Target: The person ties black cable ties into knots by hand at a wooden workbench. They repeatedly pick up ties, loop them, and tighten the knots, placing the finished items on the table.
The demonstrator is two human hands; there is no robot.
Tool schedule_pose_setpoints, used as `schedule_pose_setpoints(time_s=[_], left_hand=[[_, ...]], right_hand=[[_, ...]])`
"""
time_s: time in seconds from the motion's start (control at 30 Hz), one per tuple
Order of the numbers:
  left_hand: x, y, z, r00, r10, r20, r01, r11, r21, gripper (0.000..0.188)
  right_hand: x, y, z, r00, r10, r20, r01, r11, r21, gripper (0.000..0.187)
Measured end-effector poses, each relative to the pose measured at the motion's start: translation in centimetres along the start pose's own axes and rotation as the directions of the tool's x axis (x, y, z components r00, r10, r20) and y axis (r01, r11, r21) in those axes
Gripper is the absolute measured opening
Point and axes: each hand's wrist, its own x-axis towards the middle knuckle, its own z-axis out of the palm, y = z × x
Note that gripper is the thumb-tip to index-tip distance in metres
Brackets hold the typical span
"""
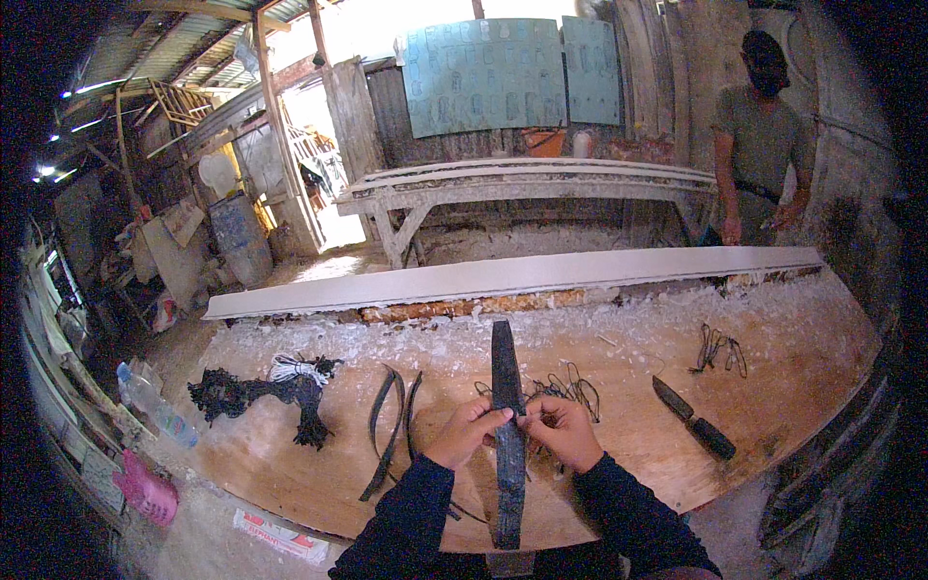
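A long, flat black strip point(507, 474) stands lengthwise in front of me, over the near edge of a plywood table. My left hand point(462, 432) is closed on its left edge, the thumb lying across its face. At its right edge my right hand point(563, 432) is pinched shut; whatever sits between those fingertips is too small to make out. Thin dark cord point(577, 389) lies in loops behind my right hand. Left of my hands, narrow black strips point(385, 430) curl on the wood. To the right rests a knife point(694, 418) with a dark blade and black handle.
Knotted black cord point(253, 391) and a white string bundle point(298, 368) lie on the table's left. More cord loops point(717, 350) lie at the right. A long white board point(522, 278) spans the far edge. Another person point(764, 145) stands at the far right, beyond the board.
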Motion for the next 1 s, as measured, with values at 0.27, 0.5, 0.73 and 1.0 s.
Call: schedule_pose_setpoints(time_s=[0.27, 0.5, 0.73, 1.0], left_hand=[[-0.2, 0.3, 0.8, 0.995, 0.102, 0.007, -0.102, 0.991, 0.082, 0.026], [0.4, 0.1, -0.2, 0.979, 0.193, 0.059, -0.202, 0.939, 0.279, 0.018], [-0.2, 0.7, -1.4, 0.962, 0.246, -0.118, -0.252, 0.967, -0.042, 0.015], [-1.3, 2.7, -7.3, 0.746, 0.419, -0.518, -0.665, 0.514, -0.542, 0.011]], right_hand=[[-0.1, -0.3, 0.2, 0.995, 0.090, -0.046, -0.080, 0.980, 0.183, 0.007], [0.2, 0.1, 0.3, 0.993, -0.034, -0.115, 0.010, 0.978, -0.207, 0.010], [0.1, -0.8, 0.0, 0.990, -0.094, -0.101, 0.021, 0.826, -0.563, 0.017], [-0.1, -1.4, -0.2, 0.995, 0.034, -0.096, -0.088, 0.758, -0.646, 0.019]])
